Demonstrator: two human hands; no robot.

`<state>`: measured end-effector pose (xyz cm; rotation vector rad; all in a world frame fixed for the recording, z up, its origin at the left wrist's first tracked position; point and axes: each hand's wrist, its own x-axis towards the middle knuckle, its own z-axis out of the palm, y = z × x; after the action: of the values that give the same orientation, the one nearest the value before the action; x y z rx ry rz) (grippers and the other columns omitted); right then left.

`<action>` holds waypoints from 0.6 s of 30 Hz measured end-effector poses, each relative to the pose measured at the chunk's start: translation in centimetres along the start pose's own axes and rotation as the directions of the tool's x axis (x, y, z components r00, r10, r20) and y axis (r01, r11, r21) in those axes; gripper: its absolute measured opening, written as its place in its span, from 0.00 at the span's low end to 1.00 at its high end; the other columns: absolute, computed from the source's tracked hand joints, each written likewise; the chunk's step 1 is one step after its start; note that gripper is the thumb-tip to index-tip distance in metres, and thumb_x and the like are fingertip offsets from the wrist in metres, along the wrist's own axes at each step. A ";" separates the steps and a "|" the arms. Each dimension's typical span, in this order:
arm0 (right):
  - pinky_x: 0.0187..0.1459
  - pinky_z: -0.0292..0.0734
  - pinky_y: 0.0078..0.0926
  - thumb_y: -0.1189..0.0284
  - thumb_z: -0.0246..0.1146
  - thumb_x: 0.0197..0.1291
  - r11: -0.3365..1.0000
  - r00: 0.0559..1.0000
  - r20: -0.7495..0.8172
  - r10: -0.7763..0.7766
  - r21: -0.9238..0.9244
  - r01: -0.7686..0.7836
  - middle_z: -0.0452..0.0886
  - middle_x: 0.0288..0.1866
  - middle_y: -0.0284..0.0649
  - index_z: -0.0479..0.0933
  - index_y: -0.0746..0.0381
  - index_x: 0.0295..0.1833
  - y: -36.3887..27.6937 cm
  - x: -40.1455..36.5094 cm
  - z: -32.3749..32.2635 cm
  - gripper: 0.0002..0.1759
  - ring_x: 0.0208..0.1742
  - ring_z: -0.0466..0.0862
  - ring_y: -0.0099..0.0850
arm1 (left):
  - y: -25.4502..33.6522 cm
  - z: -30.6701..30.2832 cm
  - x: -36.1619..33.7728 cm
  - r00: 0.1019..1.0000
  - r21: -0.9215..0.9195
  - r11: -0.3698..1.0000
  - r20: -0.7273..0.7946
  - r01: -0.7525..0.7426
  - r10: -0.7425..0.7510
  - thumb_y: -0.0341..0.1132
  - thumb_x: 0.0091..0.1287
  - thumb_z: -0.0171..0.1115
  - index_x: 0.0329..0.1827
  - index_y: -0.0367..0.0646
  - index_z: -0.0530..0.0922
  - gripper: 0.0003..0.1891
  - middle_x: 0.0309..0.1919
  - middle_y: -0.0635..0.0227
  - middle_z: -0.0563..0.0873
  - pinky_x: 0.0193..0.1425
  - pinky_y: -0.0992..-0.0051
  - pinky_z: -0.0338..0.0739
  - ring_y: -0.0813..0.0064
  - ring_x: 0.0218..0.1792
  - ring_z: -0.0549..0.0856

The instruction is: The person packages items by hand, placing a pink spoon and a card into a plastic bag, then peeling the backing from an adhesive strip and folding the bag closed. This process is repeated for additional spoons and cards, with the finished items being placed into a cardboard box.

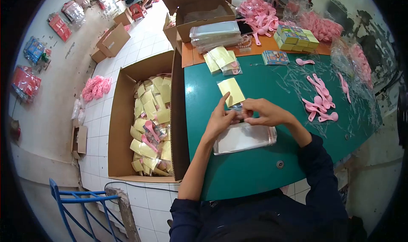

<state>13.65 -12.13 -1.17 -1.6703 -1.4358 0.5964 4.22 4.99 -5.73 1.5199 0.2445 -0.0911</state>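
Note:
My left hand (219, 119) has its index finger stretched along a pale yellow card (230, 91) in a clear plastic bag. Its thumb and other fingers are curled at the lower end of that bag. Close beside it, my right hand (264, 112) pinches with bent fingers at the same end; what exactly lies between its fingertips is hidden. Below both hands lies a stack of clear plastic bags (244, 139) on the green table (202, 110). Beyond the card rest several packed bags with yellow cards (221, 59).
A large cardboard box (180, 127) of packed bags stands left of the table. Loose pink spoons (318, 99) lie at right among plastic strips. Card stacks (296, 38), a small card stack (275, 57) and a pink spoon heap (257, 12) sit farther back.

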 end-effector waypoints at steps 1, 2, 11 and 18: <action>0.38 0.69 0.23 0.71 0.63 0.55 0.999 0.999 0.054 0.002 0.035 -0.004 0.70 0.31 0.35 0.71 0.63 0.34 -0.4 -0.3 -0.9 0.08 0.33 0.72 0.26 | 0.4 -0.1 -0.2 1.000 -0.055 0.998 -0.011 0.004 -0.005 0.24 0.67 0.47 0.73 0.44 0.49 0.31 0.37 0.56 0.84 0.40 0.77 0.82 0.73 0.38 0.85; 0.39 0.70 0.21 0.70 0.64 0.55 0.998 0.994 0.108 0.004 0.069 -0.012 0.70 0.31 0.34 0.71 0.62 0.34 -0.8 -0.8 -2.4 0.09 0.34 0.72 0.23 | 1.2 -0.2 -0.5 1.000 -0.110 0.994 -0.020 0.007 -0.009 0.23 0.66 0.46 0.71 0.43 0.52 0.29 0.38 0.55 0.84 0.41 0.77 0.82 0.72 0.38 0.85; 0.44 0.74 0.28 0.78 0.61 0.52 0.707 0.693 -0.716 0.081 -0.449 -0.547 0.72 0.42 0.39 0.70 0.62 0.47 7.6 -13.0 -15.5 0.16 0.44 0.76 0.28 | 0.6 -1.6 -0.1 0.979 -0.046 0.995 0.190 0.087 -0.077 0.25 0.68 0.44 0.49 0.30 0.75 0.13 0.40 0.58 0.84 0.48 0.81 0.80 0.77 0.42 0.84; 0.44 0.75 0.29 0.77 0.71 0.42 0.919 0.926 -0.364 0.103 -0.322 -0.229 0.66 0.53 0.43 0.68 0.58 0.56 -0.2 -2.2 -0.1 0.32 0.48 0.76 0.36 | 2.5 -1.2 -1.0 0.991 -0.343 0.933 0.108 0.109 -0.076 0.27 0.71 0.45 0.52 0.34 0.74 0.12 0.44 0.58 0.84 0.47 0.79 0.79 0.75 0.43 0.84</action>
<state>13.13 -14.23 -1.28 -2.0840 -1.2006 0.1183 3.69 6.21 -3.14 1.1467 0.2435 -0.1842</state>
